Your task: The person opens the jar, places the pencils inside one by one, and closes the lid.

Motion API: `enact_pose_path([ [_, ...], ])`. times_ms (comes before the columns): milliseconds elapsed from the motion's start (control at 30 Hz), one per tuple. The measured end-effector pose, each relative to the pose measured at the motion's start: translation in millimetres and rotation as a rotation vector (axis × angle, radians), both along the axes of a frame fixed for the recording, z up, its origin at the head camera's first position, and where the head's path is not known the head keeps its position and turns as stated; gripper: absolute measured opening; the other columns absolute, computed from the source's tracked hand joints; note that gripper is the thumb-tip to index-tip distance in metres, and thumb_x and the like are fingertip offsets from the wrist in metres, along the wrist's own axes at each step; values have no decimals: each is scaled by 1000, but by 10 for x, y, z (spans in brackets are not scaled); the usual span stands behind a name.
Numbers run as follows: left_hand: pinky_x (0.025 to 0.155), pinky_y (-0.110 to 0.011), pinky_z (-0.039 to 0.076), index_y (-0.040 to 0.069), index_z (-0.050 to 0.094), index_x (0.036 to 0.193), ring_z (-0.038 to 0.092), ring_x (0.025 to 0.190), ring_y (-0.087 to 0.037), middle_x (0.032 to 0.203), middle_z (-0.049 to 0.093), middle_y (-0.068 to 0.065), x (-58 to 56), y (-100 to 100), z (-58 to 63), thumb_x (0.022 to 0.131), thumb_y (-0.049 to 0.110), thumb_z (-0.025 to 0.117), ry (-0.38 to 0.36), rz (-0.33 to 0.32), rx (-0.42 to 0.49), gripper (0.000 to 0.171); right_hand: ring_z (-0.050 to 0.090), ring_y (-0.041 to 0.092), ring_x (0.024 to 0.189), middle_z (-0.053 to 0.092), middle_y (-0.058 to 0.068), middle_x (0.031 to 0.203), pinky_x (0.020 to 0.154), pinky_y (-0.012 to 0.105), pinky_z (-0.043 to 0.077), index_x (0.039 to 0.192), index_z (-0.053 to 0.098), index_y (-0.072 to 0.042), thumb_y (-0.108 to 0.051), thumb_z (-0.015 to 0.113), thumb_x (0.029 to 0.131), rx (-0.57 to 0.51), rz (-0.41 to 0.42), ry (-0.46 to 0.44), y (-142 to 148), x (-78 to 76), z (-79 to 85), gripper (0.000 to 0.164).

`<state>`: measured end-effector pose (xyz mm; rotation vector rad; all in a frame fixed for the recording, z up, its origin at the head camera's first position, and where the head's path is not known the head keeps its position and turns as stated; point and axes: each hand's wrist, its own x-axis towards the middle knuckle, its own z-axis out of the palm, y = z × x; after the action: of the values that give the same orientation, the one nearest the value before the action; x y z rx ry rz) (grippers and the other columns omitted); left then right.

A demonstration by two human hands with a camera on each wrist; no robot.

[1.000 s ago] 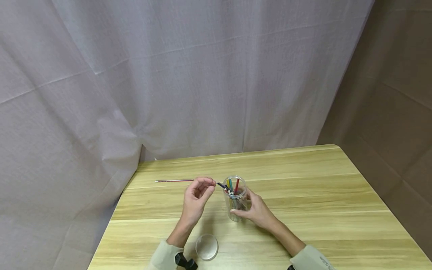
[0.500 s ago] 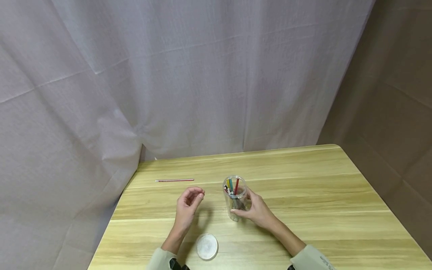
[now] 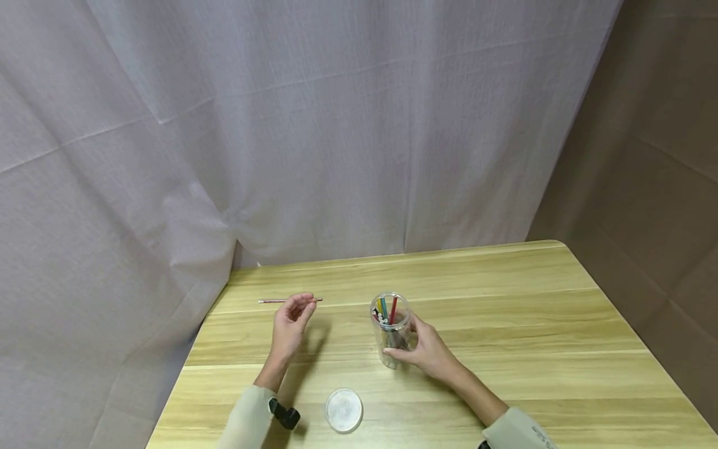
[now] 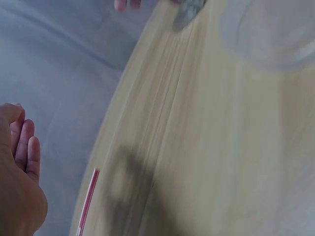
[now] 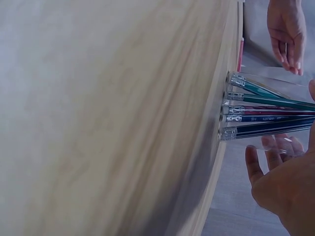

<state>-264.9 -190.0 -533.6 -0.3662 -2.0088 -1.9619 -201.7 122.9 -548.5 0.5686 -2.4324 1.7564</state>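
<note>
My right hand [image 3: 423, 349] grips a clear plastic jar [image 3: 387, 358] from its right side, thumb in front. Inside stand several pencils [image 3: 394, 310] in red, yellow, teal and dark colours; the right wrist view shows silver ferrules on several dark and green pencils [image 5: 246, 132]. A single red-striped pencil [image 3: 272, 301] lies on the table at the back left. My left hand [image 3: 291, 327] hovers over that pencil's right half, hiding part of it in the head view. In the left wrist view, its loosely curled fingers [image 4: 33, 157] hold nothing and are apart from the pencil.
A round clear lid [image 3: 344, 410] lies near the front of the wooden table [image 3: 505, 324], between my forearms. Grey curtain [image 3: 336, 125] hangs along the back and left edges; a brown cloth [image 3: 645, 187] hangs at the right.
My left hand has let go of a dark pencil at the jar, which now sits down inside, and has moved left to above the lying pencil. My right hand and the jar have stayed put.
</note>
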Motion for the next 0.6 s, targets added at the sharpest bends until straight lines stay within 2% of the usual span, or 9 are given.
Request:
enact_pose_path([
  [133, 89, -24, 53, -11, 63, 116, 66, 102, -32, 110, 67, -29, -176, -121, 12, 91, -3, 67, -46, 8, -77, 26, 59, 22, 117, 66, 0, 122, 104, 51, 44, 140, 49, -17, -35, 88, 74, 7, 0, 10, 3, -3, 4, 79],
  [233, 90, -27, 53, -12, 62, 118, 63, 106, -41, 113, 67, -28, -303, -205, -24, 92, -2, 66, -79, 4, -115, 28, 59, 19, 117, 66, -3, 123, 104, 49, 44, 141, 49, -18, -36, 88, 73, 15, 0, 3, 7, -2, 13, 80],
  [400, 87, -23, 53, -5, 64, 119, 64, 107, -34, 115, 69, -20, -487, -298, -146, 92, 3, 69, -134, 41, -186, 29, 58, 18, 119, 65, -5, 124, 104, 49, 44, 141, 49, -21, -40, 88, 73, 27, 3, -17, 13, -2, 26, 81],
  [600, 86, -25, 54, -4, 65, 119, 66, 102, -27, 110, 71, -14, -643, -354, -258, 91, 4, 71, -168, 44, -304, 30, 58, 19, 119, 65, -4, 125, 102, 48, 44, 140, 49, -20, -42, 87, 73, 34, 1, -18, 13, -4, 24, 80],
])
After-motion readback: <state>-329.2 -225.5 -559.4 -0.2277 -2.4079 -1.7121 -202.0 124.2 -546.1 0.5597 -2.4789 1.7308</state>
